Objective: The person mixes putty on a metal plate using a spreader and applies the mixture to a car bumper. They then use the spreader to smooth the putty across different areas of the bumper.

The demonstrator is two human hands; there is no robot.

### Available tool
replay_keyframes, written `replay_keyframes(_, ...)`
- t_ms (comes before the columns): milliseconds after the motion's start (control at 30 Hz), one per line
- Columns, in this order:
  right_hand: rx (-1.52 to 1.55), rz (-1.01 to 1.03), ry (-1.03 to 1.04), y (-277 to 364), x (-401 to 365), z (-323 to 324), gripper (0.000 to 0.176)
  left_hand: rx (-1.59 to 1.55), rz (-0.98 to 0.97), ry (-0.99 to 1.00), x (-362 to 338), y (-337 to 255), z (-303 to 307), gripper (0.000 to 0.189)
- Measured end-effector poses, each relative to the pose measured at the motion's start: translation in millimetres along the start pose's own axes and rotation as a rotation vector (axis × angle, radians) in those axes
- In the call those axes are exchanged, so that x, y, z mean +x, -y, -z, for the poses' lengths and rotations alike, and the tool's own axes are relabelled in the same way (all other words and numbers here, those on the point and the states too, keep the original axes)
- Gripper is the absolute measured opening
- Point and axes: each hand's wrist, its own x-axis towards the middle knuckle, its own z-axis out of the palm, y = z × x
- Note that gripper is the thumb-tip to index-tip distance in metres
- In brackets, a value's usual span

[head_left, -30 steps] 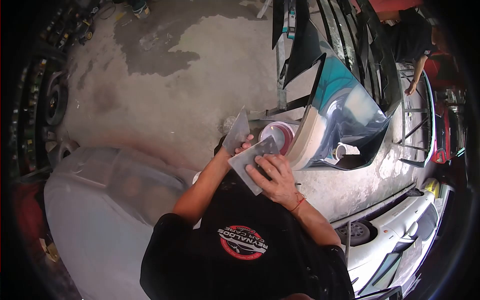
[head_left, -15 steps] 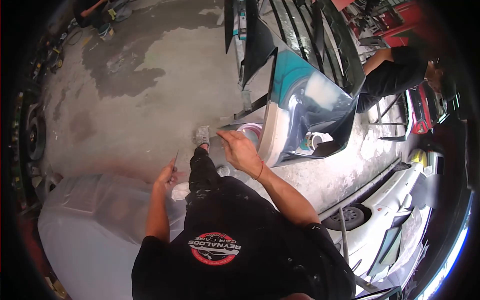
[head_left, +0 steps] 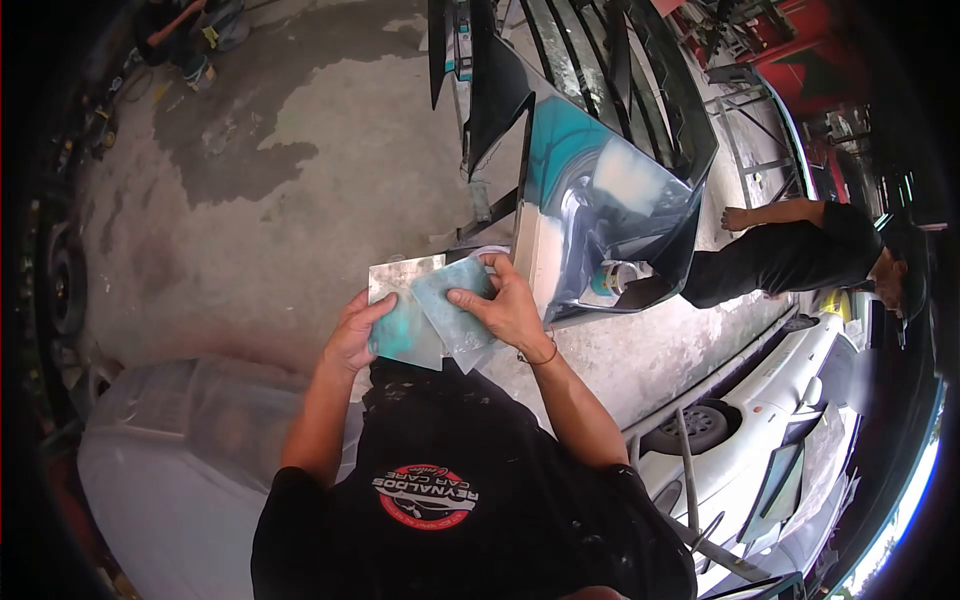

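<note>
Two flat rectangular sheets are held in front of my body. My left hand (head_left: 352,328) grips the left sheet (head_left: 410,335), pale grey with a teal smear, thumb on top. In my right hand (head_left: 503,308) is a dusty blue-green sheet (head_left: 450,300), pinched between thumb and fingers. The two sheets overlap where they meet. Just beyond my right hand stands a car bumper (head_left: 575,215) with teal, dark grey and whitish patches. A can (head_left: 612,278) shows in an opening of the bumper.
A person (head_left: 790,250) in dark clothes walks at the right. Below them is a white car (head_left: 770,420). A plastic-covered shape (head_left: 190,430) lies at lower left. Another person (head_left: 160,28) is at the top left, beside a bucket (head_left: 198,72).
Both hands have come together, and the sheets now face me broadside. The person at the right has moved down the view, away from the bumper's edge.
</note>
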Motion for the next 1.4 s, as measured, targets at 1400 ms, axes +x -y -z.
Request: replay_keyframes(1400, -0.935, 0.136, -0.100, 92.6, 117.6, 80.6, 0.025, -0.115, 0.033, -0.634, 51.9, 38.3, 179.3, 0.034)
